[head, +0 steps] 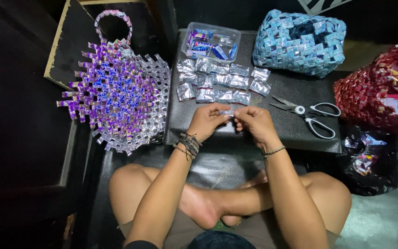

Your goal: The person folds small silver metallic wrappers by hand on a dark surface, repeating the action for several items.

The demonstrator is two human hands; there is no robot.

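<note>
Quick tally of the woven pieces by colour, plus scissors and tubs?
Purple-and-silver woven foil bag with loop handle: 1
Blue woven foil bag: 1
Red woven foil bag: 1
White-handled metal scissors: 1
Clear plastic tub of wrappers: 1
Total: 5

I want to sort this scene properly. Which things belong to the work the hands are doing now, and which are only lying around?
In the work:
- left hand and right hand, pinching one small folded foil strip
- rows of folded silver pieces just beyond the hands
- clear tub of wrappers

Lying about:
- scissors
- purple woven bag
- blue woven bag
- red woven bag
- black bag of scraps
</note>
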